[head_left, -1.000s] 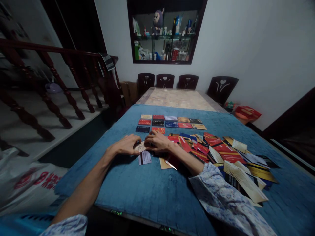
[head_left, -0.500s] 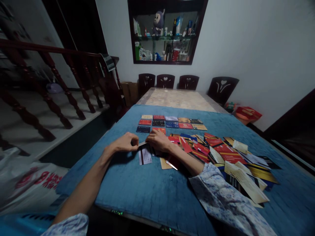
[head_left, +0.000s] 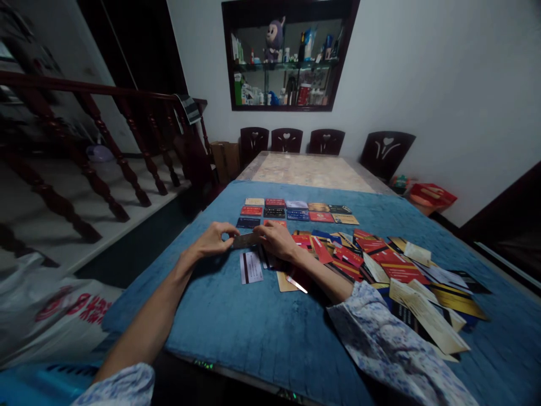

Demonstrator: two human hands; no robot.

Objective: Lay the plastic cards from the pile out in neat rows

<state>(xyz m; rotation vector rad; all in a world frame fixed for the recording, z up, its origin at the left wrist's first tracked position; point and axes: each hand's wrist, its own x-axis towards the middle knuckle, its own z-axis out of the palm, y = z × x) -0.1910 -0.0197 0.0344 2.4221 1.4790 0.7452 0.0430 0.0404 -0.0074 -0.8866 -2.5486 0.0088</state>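
Note:
Between my two hands a dark grey card [head_left: 245, 241] is held just above the cloth. My left hand [head_left: 214, 239] pinches its left end between thumb and fingers. At its right end, the fingers of my right hand [head_left: 276, 241] are closed on it. A white card with a dark stripe [head_left: 252, 268] lies below it, and a tan card [head_left: 285, 282] lies partly under my right wrist. Beyond my hands, cards sit in neat rows, among them a dark blue card [head_left: 248, 223] and a red card [head_left: 321, 217]. My right hand partly covers an orange-red card in the nearest row.
A loose heap of overlapping cards [head_left: 397, 265] spreads to the right on the blue cloth [head_left: 236, 332]. Chairs [head_left: 327, 141] stand behind the table. Left are a wooden railing [head_left: 122, 211] and a white plastic bag [head_left: 63, 307].
The card between my hands has tipped so that its dark grey face shows instead of a thin edge. The view has shifted slightly; the other cards lie as before.

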